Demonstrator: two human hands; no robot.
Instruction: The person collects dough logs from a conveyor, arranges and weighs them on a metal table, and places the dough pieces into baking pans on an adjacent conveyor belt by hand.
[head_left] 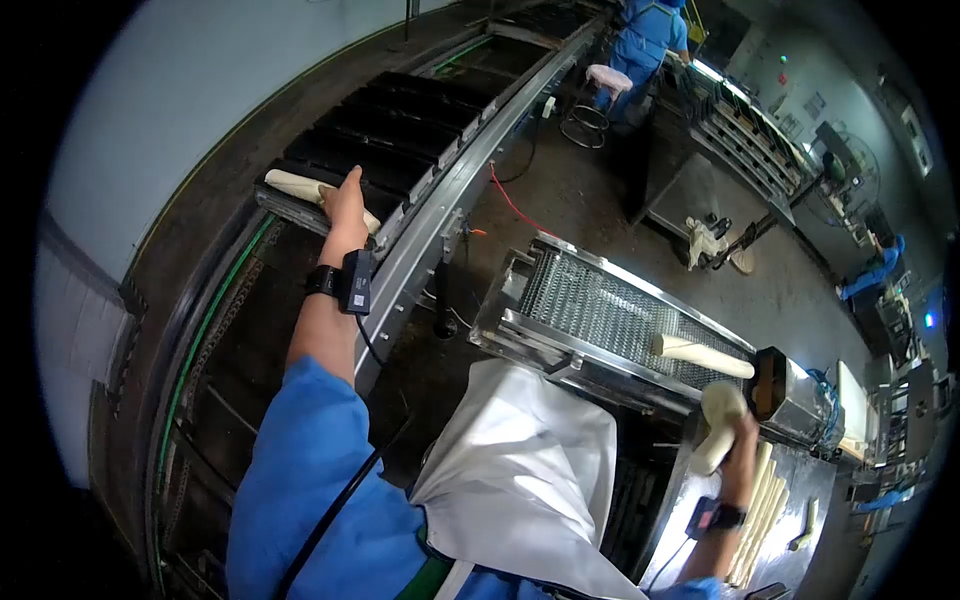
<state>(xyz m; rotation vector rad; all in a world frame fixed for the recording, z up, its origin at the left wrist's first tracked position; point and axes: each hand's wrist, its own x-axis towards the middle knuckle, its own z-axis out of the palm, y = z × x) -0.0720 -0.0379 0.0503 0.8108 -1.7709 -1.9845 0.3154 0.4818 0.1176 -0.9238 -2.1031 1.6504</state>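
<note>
A long pale dough roll (pixel 291 184) lies along the nearest black baking pan (pixel 310 216) on the conveyor at my left. My left hand (pixel 343 208) is closed over the right part of this roll, the thumb pointing up. At the lower right my right hand (pixel 738 455) grips a second dough roll (pixel 718 408), which looks bent and partly blurred, held above the metal table's edge. Just beyond it, another dough roll (pixel 703 356) lies across the wire-mesh belt (pixel 600 300).
More black pans (pixel 400 130) line the left conveyor. Several dough rolls (pixel 758 515) lie on the metal table (pixel 690 515), with a short piece (pixel 806 524) beside them. A stool (pixel 585 125) and a person in blue (pixel 645 45) are farther back. A machine housing (pixel 790 390) stands at the mesh belt's right end.
</note>
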